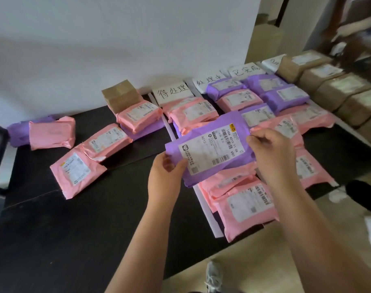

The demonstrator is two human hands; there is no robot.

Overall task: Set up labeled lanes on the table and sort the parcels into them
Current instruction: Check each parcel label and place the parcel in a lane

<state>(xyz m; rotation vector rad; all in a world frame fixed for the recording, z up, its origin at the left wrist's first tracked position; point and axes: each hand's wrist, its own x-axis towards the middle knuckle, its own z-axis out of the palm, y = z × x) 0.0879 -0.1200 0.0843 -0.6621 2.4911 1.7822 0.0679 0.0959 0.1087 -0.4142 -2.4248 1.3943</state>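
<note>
I hold a purple parcel (210,149) with a white shipping label above the lanes, label side up. My left hand (165,176) grips its near left corner, thumb on the label. My right hand (271,153) pinches its right edge. Handwritten paper lane labels (171,93) (208,81) (246,70) stand against the wall. White strips (207,210) divide the black table (74,240) into lanes. Pink parcels (243,208) and purple parcels (286,98) lie in those lanes under and beyond my hands.
Loose pink parcels (76,172) (52,132) and a small cardboard box (121,95) lie on the table's left side. A row of brown boxes (339,89) fills the far right. Another person's arm (360,24) reaches in at top right; shoes (214,275) show below.
</note>
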